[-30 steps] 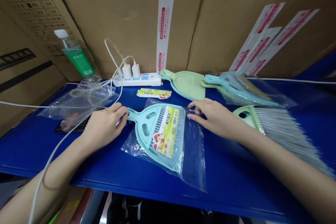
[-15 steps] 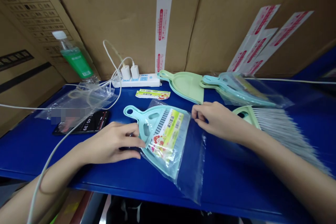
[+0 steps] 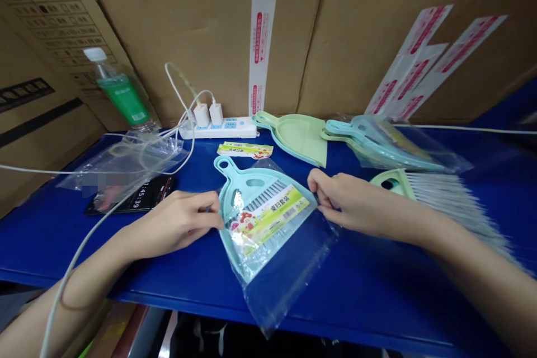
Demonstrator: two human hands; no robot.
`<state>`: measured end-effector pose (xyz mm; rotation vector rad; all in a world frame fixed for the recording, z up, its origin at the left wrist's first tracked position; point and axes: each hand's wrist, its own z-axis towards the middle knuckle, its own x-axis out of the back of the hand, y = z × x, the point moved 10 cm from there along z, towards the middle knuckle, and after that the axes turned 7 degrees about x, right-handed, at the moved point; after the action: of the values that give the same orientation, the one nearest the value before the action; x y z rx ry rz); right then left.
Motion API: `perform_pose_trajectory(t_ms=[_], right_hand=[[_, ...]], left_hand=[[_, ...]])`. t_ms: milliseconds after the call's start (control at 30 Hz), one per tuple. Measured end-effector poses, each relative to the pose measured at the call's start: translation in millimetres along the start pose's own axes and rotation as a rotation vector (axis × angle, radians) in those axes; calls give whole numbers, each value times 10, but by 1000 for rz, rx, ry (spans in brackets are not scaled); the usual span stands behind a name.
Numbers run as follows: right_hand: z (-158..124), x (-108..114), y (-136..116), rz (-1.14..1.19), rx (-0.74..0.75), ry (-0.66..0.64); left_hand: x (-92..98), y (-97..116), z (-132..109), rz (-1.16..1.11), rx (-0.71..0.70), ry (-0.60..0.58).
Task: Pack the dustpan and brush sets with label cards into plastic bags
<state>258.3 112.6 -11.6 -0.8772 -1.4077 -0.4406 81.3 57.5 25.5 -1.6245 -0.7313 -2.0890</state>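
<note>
At the left edge of the blue packed dustpan, the left hand, fingers bent and fingertips touching the rim. At its right corner, the right hand, fingers curled in and thumb drawn close, touching the edge. Impossible to tell whether either has film pinched or merely pressed.

Directly between the hands, then, the packed dustpan: flat on the blue table, handle toward the far side and slightly left, wide mouth toward the near right. Around it, a clear bag, with slack film stretching to the table's front edge. Inside, a brush under a yellow-green label set aslant.

Just beyond the left hand, a black phone, partly under a crumpled plastic bag. Past the right wrist, a green brush with grey bristles fanned rightward, partly behind the forearm.

Farther out, beyond the dustpan's handle, a loose printed card; behind that, a white power strip with two plugs. To its right, a green dustpan stacked on a blue one, then another bagged set. At far left, a green-labelled bottle, tilted. Behind everything, taped cardboard.
</note>
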Motion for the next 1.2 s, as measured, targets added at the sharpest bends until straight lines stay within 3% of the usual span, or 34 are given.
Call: perform_pose_trajectory(t_ms=[200, 333, 533, 667, 767, 967, 1200], right_hand=[[-66, -75, -192, 25, 12, -141], [-105, -94, -289, 43, 26, -164], [-112, -106, -386, 36, 88, -158], [-121, -163, -406, 64, 83, -253], [-140, -205, -409, 55, 66, -332], [-146, -201, -421, 33, 76, -350], [-138, -203, -412, 51, 94, -328]], left_hand=[[38, -69, 34, 262, 68, 81], [35, -130, 36, 408, 106, 156], [56, -162, 45, 429, 134, 207], [97, -118, 31, 389, 98, 228], [85, -25, 19, 231, 26, 167], [-56, 143, 13, -108, -55, -51], [-141, 180, 22, -96, -60, -45]])
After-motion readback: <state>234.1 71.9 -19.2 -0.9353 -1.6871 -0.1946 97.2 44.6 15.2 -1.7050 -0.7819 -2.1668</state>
